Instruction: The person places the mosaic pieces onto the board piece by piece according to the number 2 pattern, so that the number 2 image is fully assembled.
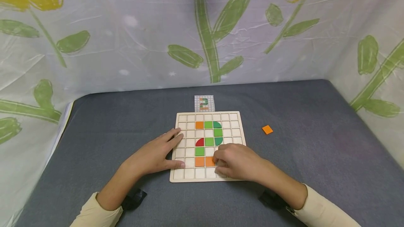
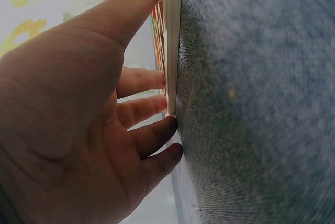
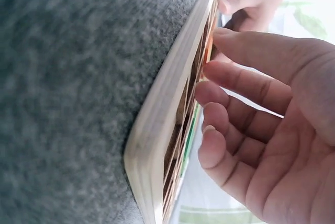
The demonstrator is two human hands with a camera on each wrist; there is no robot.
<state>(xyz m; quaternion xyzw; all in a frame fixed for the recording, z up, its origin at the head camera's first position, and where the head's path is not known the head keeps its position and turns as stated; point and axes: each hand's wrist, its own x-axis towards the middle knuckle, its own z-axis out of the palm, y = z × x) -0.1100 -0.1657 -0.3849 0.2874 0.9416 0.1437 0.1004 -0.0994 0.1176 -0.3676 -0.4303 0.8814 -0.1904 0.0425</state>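
Note:
A square wooden grid board (image 1: 179, 174) lies on the table, with orange, green and red tiles set in several of its cells. My left hand (image 1: 152, 154) rests at the board's left side, fingers extended and spread, thumb on the near part of the grid. Over the lower right of the board, my right hand (image 1: 240, 162) has its fingers curled down. Its thumb and index finger pinch an orange tile (image 3: 209, 55), mostly hidden by the fingers, at the near row. Directly left of those fingertips is another orange tile (image 1: 200, 162) in its cell.
A small printed card (image 1: 204, 103) with a coloured grid pattern lies just beyond the board's far edge. One loose orange square tile (image 1: 267, 129) is on the grey tablecloth (image 1: 303, 115) to the right. A flower-patterned curtain (image 1: 132, 52) stands behind the table.

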